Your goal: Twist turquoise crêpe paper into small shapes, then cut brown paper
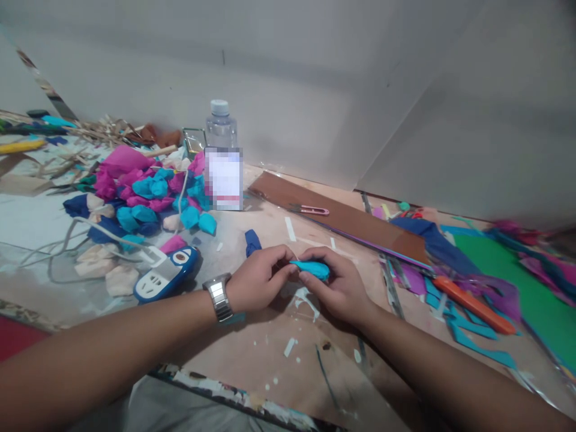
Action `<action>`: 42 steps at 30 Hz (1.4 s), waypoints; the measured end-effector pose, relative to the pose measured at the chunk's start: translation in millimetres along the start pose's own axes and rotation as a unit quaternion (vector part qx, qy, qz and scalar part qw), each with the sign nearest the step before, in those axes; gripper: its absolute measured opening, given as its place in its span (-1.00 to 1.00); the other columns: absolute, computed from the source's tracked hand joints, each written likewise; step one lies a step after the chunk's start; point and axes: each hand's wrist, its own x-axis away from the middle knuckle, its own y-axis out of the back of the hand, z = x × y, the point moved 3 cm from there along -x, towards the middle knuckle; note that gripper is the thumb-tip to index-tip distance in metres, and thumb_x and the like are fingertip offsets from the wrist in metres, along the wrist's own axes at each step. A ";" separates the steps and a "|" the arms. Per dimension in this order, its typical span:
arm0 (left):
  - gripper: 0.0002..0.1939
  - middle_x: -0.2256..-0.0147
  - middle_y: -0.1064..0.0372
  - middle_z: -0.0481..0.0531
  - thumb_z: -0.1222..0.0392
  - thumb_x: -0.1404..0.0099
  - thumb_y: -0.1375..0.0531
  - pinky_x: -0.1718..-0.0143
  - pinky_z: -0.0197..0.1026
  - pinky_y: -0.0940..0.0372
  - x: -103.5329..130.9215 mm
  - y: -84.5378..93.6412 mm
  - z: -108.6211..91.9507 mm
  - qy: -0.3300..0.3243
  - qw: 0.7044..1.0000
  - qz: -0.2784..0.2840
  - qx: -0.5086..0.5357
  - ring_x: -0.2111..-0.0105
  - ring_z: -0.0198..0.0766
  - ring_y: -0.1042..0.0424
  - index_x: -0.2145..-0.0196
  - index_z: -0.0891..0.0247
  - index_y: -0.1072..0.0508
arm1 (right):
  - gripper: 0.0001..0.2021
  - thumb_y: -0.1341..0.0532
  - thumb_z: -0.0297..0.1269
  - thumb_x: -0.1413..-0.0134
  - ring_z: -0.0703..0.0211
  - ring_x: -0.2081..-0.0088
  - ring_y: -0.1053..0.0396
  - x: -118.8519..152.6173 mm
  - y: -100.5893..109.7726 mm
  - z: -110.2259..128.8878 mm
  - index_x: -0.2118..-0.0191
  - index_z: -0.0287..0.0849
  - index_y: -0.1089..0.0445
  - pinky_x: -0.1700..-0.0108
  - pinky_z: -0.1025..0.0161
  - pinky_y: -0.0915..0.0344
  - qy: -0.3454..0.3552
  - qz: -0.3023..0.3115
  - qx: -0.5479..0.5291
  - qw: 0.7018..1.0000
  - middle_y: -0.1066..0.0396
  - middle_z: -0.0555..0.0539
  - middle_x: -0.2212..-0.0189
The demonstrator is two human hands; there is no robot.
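My left hand (261, 276), with a metal watch (220, 297) on its wrist, pinches the narrow left tip of a turquoise crepe-paper petal-like piece (312, 269). The fingers and thumb of my right hand (344, 285) are closed around the wider end of the same piece. A thin strand shows at the pinched tip; what else lies between the fingertips is hidden. Behind my left hand lies a small dark blue paper piece (252, 242). Pink, blue, turquoise and cream paper bundles (150, 186) are heaped at the left.
A blue and white power socket (166, 276) with cables lies left of my hands. A clear bottle (221, 126) stands behind a blurred upright screen (224, 180). Small pink thread snips (310, 209) rest on brown sheets (346, 219). An orange cutter (474, 305) lies at right among paper scraps.
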 end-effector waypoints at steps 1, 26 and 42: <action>-0.81 0.46 -0.37 -0.07 0.12 -0.49 -0.13 0.39 -0.27 -0.21 0.4 0.8 -1.5 -0.010 1.000 -0.007 -0.011 0.47 -0.31 -0.33 0.26 0.26 -0.39 | -0.80 -0.36 -0.22 -0.18 0.13 0.21 -0.52 0.0 0.3 -0.7 0.10 -0.12 -0.50 0.15 0.23 -0.45 -0.019 -0.005 -0.015 1.000 -0.58 -0.07 0.21; -0.82 0.38 -0.40 -0.02 0.15 -0.49 -0.12 0.32 -0.22 -0.18 1.7 1.3 -4.4 -0.065 0.994 -0.025 -0.087 0.39 -0.27 -0.34 0.27 0.26 -0.40 | -0.63 -0.52 -0.11 0.06 0.18 0.31 -0.42 -1.4 -4.9 -5.7 0.19 -0.10 -0.44 0.28 0.27 -0.39 -0.098 -0.058 -0.122 0.986 -0.45 -0.01 0.29; -0.79 0.41 -0.37 -0.06 0.12 -0.45 -0.15 0.35 -0.24 -0.17 3.3 -1.8 -3.2 -0.052 0.998 -0.024 -0.013 0.41 -0.30 -0.30 0.33 0.26 -0.39 | -0.66 -0.49 -0.19 -0.03 0.20 0.32 -0.40 8.1 -10.0 -8.9 0.10 -0.01 -0.43 0.29 0.28 -0.39 -0.092 -0.093 -0.155 0.979 -0.41 0.01 0.29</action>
